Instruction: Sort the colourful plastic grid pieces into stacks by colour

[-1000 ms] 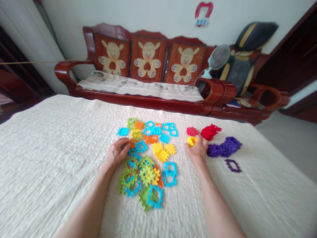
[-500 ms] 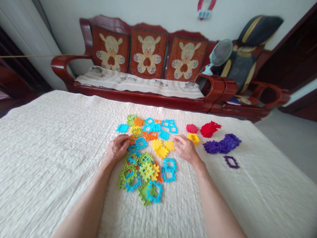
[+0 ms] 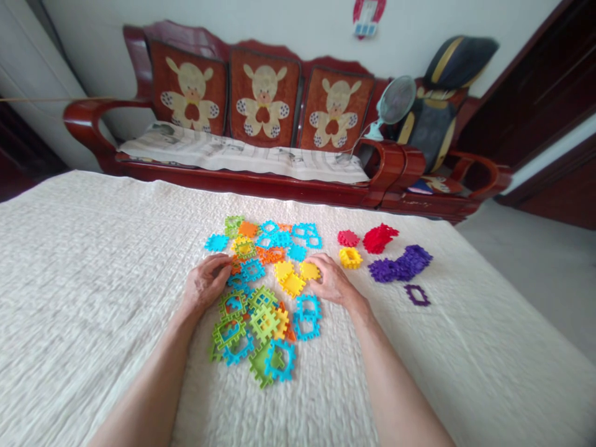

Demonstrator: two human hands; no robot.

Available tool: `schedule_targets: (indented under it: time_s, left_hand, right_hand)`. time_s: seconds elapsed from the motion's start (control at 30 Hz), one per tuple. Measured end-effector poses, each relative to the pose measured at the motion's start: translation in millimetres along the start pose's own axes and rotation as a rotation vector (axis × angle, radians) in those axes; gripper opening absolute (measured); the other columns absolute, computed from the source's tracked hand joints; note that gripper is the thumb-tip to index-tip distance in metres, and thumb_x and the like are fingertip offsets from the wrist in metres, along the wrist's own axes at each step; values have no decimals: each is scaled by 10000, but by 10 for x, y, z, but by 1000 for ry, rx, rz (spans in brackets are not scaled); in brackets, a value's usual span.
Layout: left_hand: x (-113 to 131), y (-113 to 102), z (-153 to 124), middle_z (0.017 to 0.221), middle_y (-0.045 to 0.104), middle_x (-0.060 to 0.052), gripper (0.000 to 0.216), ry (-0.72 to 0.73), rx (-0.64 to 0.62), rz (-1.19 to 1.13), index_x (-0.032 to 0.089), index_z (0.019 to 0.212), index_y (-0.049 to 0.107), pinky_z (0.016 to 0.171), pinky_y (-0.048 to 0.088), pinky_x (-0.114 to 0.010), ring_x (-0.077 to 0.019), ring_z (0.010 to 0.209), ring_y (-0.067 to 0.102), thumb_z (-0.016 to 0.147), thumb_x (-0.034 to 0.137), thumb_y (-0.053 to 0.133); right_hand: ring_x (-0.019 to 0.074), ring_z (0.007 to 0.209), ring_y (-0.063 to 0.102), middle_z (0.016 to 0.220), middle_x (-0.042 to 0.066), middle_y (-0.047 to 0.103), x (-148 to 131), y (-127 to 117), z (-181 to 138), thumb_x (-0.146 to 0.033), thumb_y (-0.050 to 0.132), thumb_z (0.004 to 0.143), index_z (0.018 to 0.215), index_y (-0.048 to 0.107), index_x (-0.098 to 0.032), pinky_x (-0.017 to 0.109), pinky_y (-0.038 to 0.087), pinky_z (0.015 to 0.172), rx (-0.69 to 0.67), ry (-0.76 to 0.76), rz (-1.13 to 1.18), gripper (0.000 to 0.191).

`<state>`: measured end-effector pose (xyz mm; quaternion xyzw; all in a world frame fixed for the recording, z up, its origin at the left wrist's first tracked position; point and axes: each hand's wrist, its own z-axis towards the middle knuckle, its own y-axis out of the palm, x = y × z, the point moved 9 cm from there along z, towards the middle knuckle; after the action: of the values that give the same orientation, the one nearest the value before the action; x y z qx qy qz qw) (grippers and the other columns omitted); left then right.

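White quilted cover (image 3: 93, 261) spreads under our work, with a wooden bench (image 3: 279, 186) behind. Our left hand (image 3: 202, 287) curls at the edge of the mixed tiles (image 3: 254, 316); we cannot tell whether it pinches one. Our right hand (image 3: 331, 282) lies loosely open, fingertips on a yellow tile (image 3: 309, 270) at the pile's right side. We judge that a pinch at that tile's edge works best, sparing its neighbours.

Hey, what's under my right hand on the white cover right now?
The right hand rests with its fingers down on the edge of a yellow tile. The white quilted cover shows around it. Whether the palm hides another piece cannot be seen.
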<state>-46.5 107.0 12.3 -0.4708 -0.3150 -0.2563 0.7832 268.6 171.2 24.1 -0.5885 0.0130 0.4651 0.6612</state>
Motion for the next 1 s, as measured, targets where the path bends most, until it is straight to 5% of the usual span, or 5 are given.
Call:
schedule_targets:
  time_s: [0.5, 0.8, 0.9, 1.0]
  left_hand:
    - [-48, 16, 1, 1104, 744, -66, 315, 27, 7, -22, 226, 951, 754, 955, 562, -365, -239, 1045, 690, 824, 451, 575]
    - [7, -21, -3, 1050, 756, -67, 287, -20, 46, -105, 230, 881, 771, 918, 559, -351, -238, 1002, 691, 754, 437, 619]
    - [-104, -106, -6, 935, 762, -56, 282, -156, 155, -219, 219, 849, 769, 877, 560, -354, -231, 921, 697, 712, 429, 639]
    - [-338, -287, -74, 844, 755, -46, 283, -384, 418, -408, 206, 835, 754, 797, 558, -330, -213, 869, 699, 669, 403, 637]
  right_hand:
    - [262, 1215, 586, 1256, 126, 635, 33, 46, -12, -124, 605, 711, 1226, 657, -189, 457, 471, 1094, -40, -17, -20, 522]
    - [270, 1288, 564, 1352, 128, 597, 41, -38, -7, -130, 563, 757, 1253, 627, -199, 467, 471, 1110, 72, -60, -87, 504]
    - [308, 1267, 567, 1342, 163, 589, 72, -27, -5, -251, 641, 775, 1286, 605, -169, 491, 484, 1089, 105, -9, -136, 519]
    - [330, 1164, 606, 1221, 181, 629, 135, -15, -7, -339, 677, 781, 1239, 633, -141, 504, 511, 1033, 155, 69, -219, 501]
